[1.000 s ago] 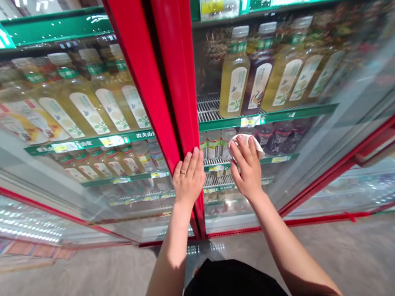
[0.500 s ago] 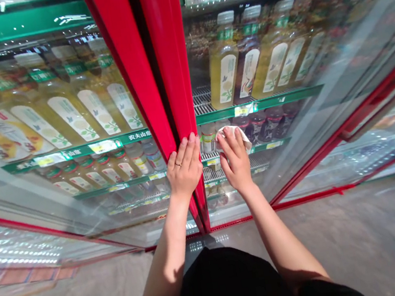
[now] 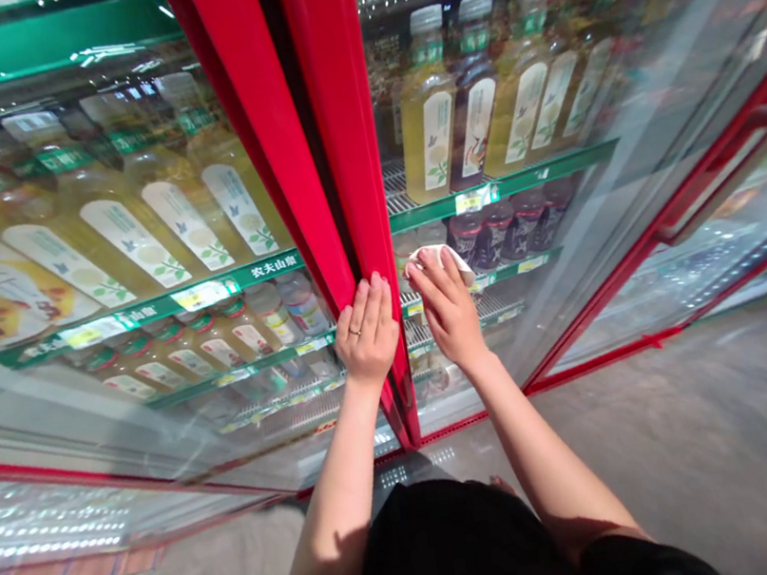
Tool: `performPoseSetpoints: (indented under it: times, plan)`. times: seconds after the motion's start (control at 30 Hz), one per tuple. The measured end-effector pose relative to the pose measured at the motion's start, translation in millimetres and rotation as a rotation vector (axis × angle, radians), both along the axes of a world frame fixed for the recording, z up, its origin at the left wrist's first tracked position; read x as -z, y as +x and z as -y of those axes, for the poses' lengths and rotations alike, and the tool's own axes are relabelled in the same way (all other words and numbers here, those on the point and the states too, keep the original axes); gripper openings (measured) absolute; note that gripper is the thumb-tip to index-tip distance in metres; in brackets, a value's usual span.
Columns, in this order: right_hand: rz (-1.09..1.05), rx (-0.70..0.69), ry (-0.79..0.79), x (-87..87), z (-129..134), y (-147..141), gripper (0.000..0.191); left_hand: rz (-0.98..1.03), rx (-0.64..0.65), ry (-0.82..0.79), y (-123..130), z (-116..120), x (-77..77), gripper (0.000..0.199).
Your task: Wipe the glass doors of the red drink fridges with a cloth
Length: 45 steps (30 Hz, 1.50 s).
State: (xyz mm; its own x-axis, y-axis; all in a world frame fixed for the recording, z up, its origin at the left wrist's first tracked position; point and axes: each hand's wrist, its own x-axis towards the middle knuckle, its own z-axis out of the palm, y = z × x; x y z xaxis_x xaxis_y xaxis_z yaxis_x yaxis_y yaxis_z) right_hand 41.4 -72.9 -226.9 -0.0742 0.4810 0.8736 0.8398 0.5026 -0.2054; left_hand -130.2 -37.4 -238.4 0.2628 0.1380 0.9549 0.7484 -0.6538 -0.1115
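My left hand point(image 3: 367, 330) lies flat on the red door frame point(image 3: 343, 140) where two glass doors meet; its fingers are stretched out, a ring is on one, and nothing is in it. Just to the right, my right hand point(image 3: 450, 308) presses a white cloth point(image 3: 456, 262) against the glass of the right door, fingers spread over it. The cloth shows above and beside the fingertips; the rest is hidden under the hand. Behind the glass, near the cloth, stand dark bottles point(image 3: 499, 230) on a lower shelf.
Yellow bottles point(image 3: 429, 132) stand on the shelf behind the right door, and more large bottles point(image 3: 129, 225) behind the left one. A red door handle point(image 3: 719, 170) juts out at the right. Grey floor point(image 3: 739, 446) lies below.
My right hand and the cloth have shifted slightly left across the glass, nearer the red frame. My left hand remains on the frame. The view has moved a little.
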Motion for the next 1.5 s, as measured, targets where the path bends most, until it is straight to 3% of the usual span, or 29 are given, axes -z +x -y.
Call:
performPoseSetpoints:
  times: [0.1,0.17,0.3,0.43,0.6,0.8,1.07,1.2,1.3,1.5]
  plan:
    - [-0.044,0.011,-0.021,-2.9,-5.1,-10.2,0.077,0.007,-0.055,0.03,-0.2,-1.5,4.7,0.053]
    - [-0.02,-0.004,-0.035,-3.7,-9.7,-14.5,0.075,0.003,-0.024,-0.013,-0.7,-2.6,8.3,0.052]
    - [0.072,-0.04,-0.07,9.1,-9.7,-7.8,0.075,0.003,0.086,-0.12,-1.7,-3.8,12.2,0.054]
    - [0.057,-0.011,-0.071,20.5,-2.8,-1.2,0.077,-0.019,0.05,-0.077,-1.6,-3.4,8.8,0.057]
    - [-0.012,0.045,-0.031,20.9,-4.9,-9.4,0.076,-0.047,0.119,-0.138,-2.4,-4.7,7.9,0.062]
    - [0.064,0.052,-0.097,36.0,-2.9,1.7,0.077,-0.078,0.104,-0.139,-1.7,-6.4,10.5,0.066]
    - [0.007,0.075,-0.04,14.8,-12.9,-4.1,0.077,-0.035,0.038,0.059,3.3,0.2,-5.7,0.069]
    - [0.103,0.024,-0.024,18.5,-8.6,8.2,0.079,-0.031,0.034,0.059,4.1,1.0,-8.1,0.071]
    - [0.082,0.072,-0.02,20.5,-5.3,19.4,0.08,-0.021,0.022,0.076,4.8,2.2,-9.3,0.073]
    - [0.056,0.105,0.019,5.6,-12.8,28.5,0.079,-0.005,-0.054,0.063,17.4,17.7,-13.1,0.073]
